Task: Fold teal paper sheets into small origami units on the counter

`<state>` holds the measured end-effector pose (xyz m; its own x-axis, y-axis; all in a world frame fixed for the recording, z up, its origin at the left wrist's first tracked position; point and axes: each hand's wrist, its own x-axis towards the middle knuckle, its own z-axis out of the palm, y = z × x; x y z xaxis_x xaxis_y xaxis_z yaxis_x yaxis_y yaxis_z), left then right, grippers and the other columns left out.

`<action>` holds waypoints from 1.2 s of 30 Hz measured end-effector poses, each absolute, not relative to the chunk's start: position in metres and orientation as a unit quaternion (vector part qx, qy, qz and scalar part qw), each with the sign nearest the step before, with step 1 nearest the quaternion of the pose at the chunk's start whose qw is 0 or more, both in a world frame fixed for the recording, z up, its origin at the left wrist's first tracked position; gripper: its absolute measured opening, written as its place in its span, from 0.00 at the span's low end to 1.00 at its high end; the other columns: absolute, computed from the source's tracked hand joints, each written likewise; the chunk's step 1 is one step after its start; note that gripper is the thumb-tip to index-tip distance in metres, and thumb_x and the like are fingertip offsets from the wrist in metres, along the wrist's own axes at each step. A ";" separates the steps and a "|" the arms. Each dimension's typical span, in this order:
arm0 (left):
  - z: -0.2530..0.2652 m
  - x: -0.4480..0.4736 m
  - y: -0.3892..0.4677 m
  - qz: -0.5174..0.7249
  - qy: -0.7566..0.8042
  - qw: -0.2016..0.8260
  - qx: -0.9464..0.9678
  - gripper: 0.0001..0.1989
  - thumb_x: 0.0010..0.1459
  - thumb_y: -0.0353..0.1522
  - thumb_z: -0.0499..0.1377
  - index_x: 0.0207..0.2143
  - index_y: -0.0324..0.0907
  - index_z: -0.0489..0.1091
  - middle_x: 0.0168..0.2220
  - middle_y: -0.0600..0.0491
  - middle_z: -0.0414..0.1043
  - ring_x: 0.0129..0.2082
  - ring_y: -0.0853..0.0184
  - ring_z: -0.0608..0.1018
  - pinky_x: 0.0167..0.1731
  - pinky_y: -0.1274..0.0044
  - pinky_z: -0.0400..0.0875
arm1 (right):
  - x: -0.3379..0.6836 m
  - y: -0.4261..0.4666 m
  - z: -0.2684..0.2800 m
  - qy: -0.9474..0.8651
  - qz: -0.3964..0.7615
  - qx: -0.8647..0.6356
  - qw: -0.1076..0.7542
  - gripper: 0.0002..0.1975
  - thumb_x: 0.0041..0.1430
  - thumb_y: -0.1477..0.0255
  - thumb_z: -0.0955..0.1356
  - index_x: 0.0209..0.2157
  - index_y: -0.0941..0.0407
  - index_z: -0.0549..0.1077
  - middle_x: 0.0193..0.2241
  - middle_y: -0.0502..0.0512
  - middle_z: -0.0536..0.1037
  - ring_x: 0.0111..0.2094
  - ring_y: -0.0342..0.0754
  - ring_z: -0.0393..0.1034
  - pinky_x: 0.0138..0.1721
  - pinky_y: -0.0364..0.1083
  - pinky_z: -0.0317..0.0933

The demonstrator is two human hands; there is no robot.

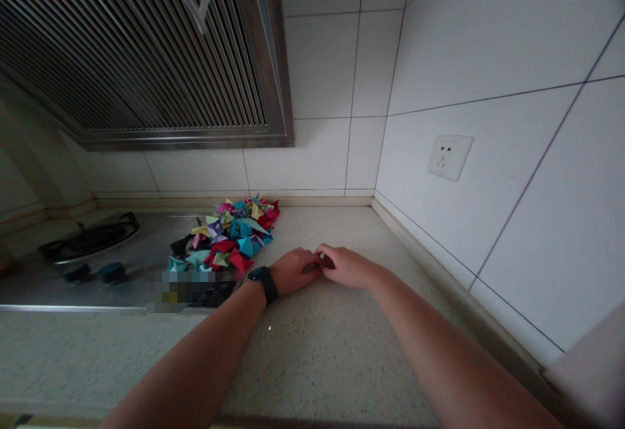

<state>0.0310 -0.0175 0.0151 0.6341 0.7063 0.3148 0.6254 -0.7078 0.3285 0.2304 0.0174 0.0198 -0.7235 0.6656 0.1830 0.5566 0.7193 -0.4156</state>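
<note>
My left hand point(295, 271), with a black watch point(264, 284) on its wrist, meets my right hand point(344, 266) just above the countertop. The fingertips of both hands are pinched together on a small dark red piece of paper point(327, 262), mostly hidden by the fingers. How it is folded cannot be made out. To the left of my hands lies a heap of folded paper pieces point(247, 228) in red, blue, yellow, green, pink and purple, spread over the right end of the stove and onto the counter.
A steel gas stove point(146, 240) with a black burner point(92, 240) and two knobs is at left. Above it hangs a range hood point(185, 139). The speckled countertop point(317, 364) runs to tiled walls, the right one bearing a socket point(450, 157).
</note>
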 end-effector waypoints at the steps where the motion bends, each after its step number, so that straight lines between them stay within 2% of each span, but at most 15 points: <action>1: 0.015 0.031 -0.017 0.214 0.370 0.095 0.899 0.15 0.60 0.32 0.53 0.48 0.42 0.70 0.43 0.49 0.73 0.44 0.65 0.73 0.47 0.74 0.63 | 0.230 0.018 0.020 -0.913 0.169 -0.333 0.162 0.16 0.55 0.72 0.66 0.47 0.54 0.66 0.34 0.54 0.75 0.32 0.44 0.67 0.32 0.41 0.53; 36: 0.014 0.031 -0.017 0.230 0.363 0.103 0.897 0.14 0.60 0.32 0.53 0.48 0.43 0.70 0.43 0.50 0.73 0.44 0.66 0.72 0.48 0.74 0.62 | 0.230 0.019 0.018 -0.914 0.168 -0.331 0.164 0.17 0.55 0.72 0.66 0.48 0.53 0.66 0.34 0.54 0.74 0.32 0.44 0.67 0.32 0.41 0.53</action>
<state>0.0308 -0.0170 0.0139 0.6298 0.6991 0.3386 0.6045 -0.7149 0.3515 0.2302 0.0186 0.0181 -0.7277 0.6595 0.1885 0.5497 0.7251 -0.4147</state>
